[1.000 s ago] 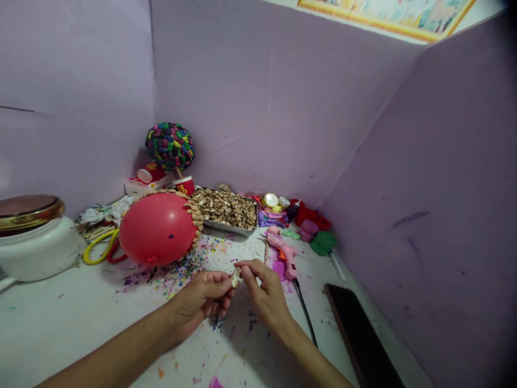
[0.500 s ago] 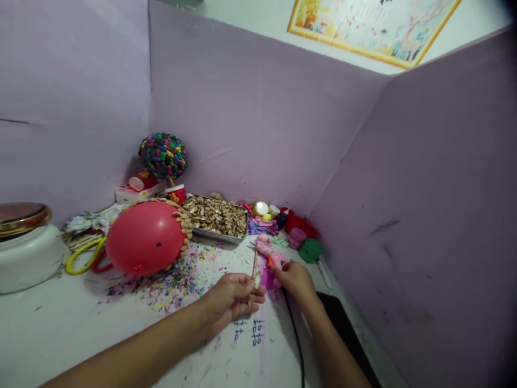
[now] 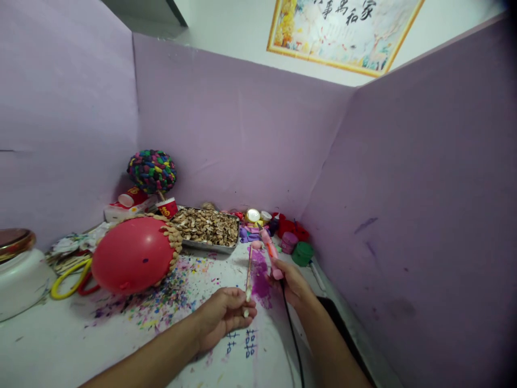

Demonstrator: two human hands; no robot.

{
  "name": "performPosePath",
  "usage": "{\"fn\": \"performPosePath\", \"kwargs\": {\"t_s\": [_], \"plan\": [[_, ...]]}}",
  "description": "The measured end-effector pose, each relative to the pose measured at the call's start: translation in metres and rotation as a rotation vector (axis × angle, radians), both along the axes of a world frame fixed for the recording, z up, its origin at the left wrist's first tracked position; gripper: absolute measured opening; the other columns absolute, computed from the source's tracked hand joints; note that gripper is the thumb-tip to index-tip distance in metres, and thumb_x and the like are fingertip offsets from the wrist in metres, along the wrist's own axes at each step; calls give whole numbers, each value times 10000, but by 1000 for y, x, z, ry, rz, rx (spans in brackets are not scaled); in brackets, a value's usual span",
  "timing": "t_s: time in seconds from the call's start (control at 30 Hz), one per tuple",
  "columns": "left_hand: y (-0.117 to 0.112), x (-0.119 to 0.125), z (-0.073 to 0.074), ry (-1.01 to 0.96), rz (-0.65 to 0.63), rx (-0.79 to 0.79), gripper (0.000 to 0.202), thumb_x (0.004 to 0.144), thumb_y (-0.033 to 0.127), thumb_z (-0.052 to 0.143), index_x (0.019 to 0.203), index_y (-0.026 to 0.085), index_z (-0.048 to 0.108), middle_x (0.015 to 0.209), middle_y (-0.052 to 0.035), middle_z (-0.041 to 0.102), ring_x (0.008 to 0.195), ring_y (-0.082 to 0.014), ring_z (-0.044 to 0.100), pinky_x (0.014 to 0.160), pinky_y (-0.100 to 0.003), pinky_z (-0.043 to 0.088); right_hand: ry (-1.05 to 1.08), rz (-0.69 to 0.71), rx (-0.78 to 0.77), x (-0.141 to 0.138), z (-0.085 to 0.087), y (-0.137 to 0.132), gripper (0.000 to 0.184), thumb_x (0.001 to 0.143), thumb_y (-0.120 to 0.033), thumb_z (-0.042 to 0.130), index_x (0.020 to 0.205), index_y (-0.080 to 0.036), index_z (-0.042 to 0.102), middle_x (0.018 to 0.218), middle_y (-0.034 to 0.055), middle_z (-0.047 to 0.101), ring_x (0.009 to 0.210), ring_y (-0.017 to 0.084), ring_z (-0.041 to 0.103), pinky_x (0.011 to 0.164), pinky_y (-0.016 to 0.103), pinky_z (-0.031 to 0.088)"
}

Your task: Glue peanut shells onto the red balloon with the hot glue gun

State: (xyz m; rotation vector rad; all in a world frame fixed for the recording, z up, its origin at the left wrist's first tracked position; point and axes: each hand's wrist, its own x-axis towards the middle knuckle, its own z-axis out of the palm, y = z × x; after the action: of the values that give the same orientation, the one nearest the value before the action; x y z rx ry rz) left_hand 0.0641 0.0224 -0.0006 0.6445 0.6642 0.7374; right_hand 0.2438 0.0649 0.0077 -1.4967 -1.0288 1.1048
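Note:
My left hand [image 3: 228,315] is closed, pinching a small pale shell [image 3: 248,293] between thumb and fingertips. Another pale bit shows lower at its fingers. A thin stick [image 3: 249,267] runs away from these fingertips toward a small pink lump [image 3: 256,244]; I cannot tell whether the hand holds it. My right hand [image 3: 293,283] is wrapped round the rear of a pink hot glue gun [image 3: 270,249] with an orange part and a black cord [image 3: 294,334]. Its dark tip points away toward the clay pieces. The two hands are apart, over a purple stain [image 3: 260,277].
A tray [image 3: 212,248] of shells stands behind. Leftward lie a red balloon [image 3: 133,254] partly covered with shells, scissors [image 3: 70,277] and a white pot [image 3: 22,283]. Green [image 3: 302,253] and purple [image 3: 288,242] tubs stand right. A multicoloured ball [image 3: 152,171] rises from a cup.
The glue gun has swung upright and away from the left hand's fingers, uncovering the purple stain. The head view has tilted up and turned slightly right.

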Motion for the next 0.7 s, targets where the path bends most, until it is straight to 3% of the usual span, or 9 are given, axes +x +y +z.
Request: {"fn": "performPosePath", "kwargs": {"t_s": [0.13, 0.23, 0.37, 0.5, 0.7], "plan": [[-2, -10, 6, 33, 18, 40, 159, 708, 229, 620, 658, 120, 515, 724, -59, 616, 599, -121, 587, 563, -238, 448, 239, 100, -35, -31, 14, -19, 220, 633, -249, 670, 549, -151, 492, 394, -84, 399, 346, 48, 392, 399, 186, 392], [-7, -27, 11, 63, 54, 65, 204, 687, 290, 642, 655, 132, 517, 609, -8, 580, 436, -77, 504, 416, -193, 377, 329, 163, -7, -57, 15, -36, 256, 538, -279, 713, 621, -148, 510, 419, -92, 408, 337, 27, 334, 341, 149, 281], [-19, -49, 10, 138, 74, 86, 310, 629, 391, 689, 601, 132, 521, 502, 18, 530, 331, -43, 400, 320, -166, 265, 377, 226, 53, -88, 9, -54, 383, 536, -388, 732, 756, -137, 544, 502, -71, 461, 366, 27, 335, 314, 138, 209], [-22, -56, -3, 158, 82, 79, 391, 602, 492, 688, 578, 134, 533, 412, 37, 469, 302, -36, 360, 308, -164, 219, 327, 228, 92, -104, -7, -57, 415, 519, -463, 739, 677, -145, 524, 443, -76, 436, 324, 25, 303, 279, 142, 200], [-4, -56, -37, 127, -41, 94, 488, 429, 557, 751, 533, 128, 542, 423, 14, 493, 297, -55, 398, 300, -191, 173, 297, 126, 116, -104, -35, -52, 445, 481, -516, 743, 619, -165, 508, 377, -59, 462, 251, 22, 266, 258, 158, 160]]}}
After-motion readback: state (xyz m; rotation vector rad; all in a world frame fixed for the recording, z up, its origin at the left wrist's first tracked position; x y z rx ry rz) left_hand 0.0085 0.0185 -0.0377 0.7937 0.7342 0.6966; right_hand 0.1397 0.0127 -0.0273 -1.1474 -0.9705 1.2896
